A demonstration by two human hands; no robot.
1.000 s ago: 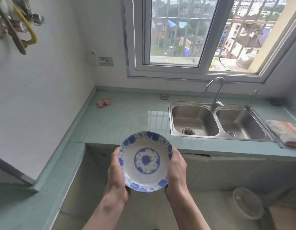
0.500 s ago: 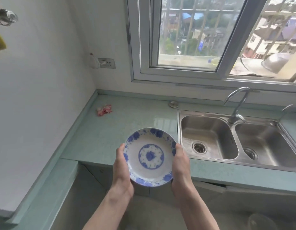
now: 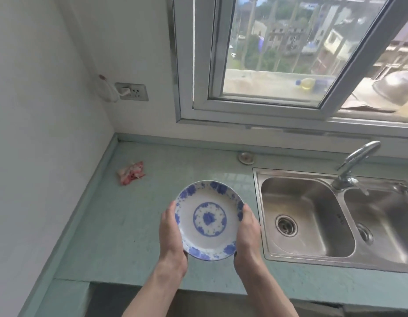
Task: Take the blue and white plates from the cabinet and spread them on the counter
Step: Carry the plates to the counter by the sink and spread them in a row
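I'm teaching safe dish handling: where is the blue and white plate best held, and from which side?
By the rim, from both sides: the plate is round, shallow and face up, as the left hand and right hand hold it now.

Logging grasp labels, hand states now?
Left hand: closed on the round blue and white ceramic plate, left rim.
Right hand: closed on its right rim.

I see one blue-and-white floral plate [image 3: 208, 220], face up and roughly level, held just left of the sink [image 3: 312, 252], apparently above the counter [image 3: 120, 225].
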